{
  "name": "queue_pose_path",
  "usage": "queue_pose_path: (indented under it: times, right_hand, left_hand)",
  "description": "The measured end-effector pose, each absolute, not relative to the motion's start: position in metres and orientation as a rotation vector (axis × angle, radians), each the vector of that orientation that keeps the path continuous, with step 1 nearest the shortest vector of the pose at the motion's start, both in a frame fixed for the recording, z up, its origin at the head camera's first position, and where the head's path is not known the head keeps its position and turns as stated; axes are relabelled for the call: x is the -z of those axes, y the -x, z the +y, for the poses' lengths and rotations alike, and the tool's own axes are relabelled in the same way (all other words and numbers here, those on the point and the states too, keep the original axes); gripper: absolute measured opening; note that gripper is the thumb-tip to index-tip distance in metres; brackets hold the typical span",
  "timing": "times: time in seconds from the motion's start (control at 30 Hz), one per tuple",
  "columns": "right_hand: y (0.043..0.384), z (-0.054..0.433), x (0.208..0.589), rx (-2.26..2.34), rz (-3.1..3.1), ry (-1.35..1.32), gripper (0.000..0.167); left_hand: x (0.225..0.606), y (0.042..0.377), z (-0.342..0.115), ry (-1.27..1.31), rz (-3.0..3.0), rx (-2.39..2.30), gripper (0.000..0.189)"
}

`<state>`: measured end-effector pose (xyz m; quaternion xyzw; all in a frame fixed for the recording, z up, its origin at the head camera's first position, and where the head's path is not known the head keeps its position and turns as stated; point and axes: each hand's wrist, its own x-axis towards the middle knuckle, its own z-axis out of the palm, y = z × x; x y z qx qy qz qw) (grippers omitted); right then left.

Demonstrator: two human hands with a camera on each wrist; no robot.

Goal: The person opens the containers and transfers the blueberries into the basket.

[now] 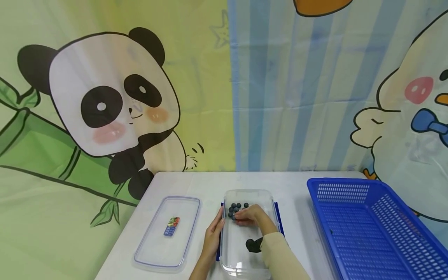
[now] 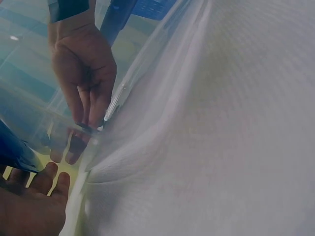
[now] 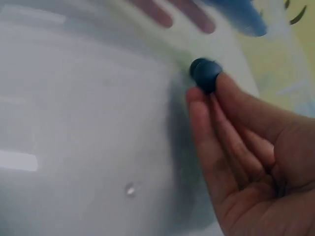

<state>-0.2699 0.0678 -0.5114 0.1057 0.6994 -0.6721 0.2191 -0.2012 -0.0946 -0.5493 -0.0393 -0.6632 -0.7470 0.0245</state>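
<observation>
A clear plastic food container (image 1: 232, 252) with blue side clips stands in front of me. Small dark blueberries (image 1: 238, 205) are gathered toward its far left end. My right hand (image 1: 253, 214) reaches over the container among them. In the right wrist view its thumb and fingertips pinch a blueberry (image 3: 206, 76), with another dark round edge just behind it. My left hand (image 1: 211, 237) rests along the container's left side, fingers extended against the outer wall. The left wrist view shows my left fingers (image 2: 47, 184) at the wall and my right hand (image 2: 83, 73) pointing down.
A clear lid (image 1: 150, 249) with a bluish rim lies left of the container, bearing a small printed label (image 1: 172, 226). At the right is a large blue slotted basket (image 1: 364, 233). A cartoon-print curtain (image 1: 206, 97) hangs behind the white table (image 1: 206, 182).
</observation>
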Motion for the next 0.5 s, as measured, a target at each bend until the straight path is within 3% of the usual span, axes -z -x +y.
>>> queue_pose_path:
  times: [0.3,0.5]
  right_hand:
    - [0.273,0.083,0.471,1.892,1.850,-0.124,0.025]
    - [0.271,0.118,0.428,1.972,1.762,0.083,0.031]
  left_hand:
    - [0.522,0.189,-0.094,0.132,-2.049,2.349,0.046]
    - [0.524,0.190,-0.097,0.127,-2.068,2.314,0.046]
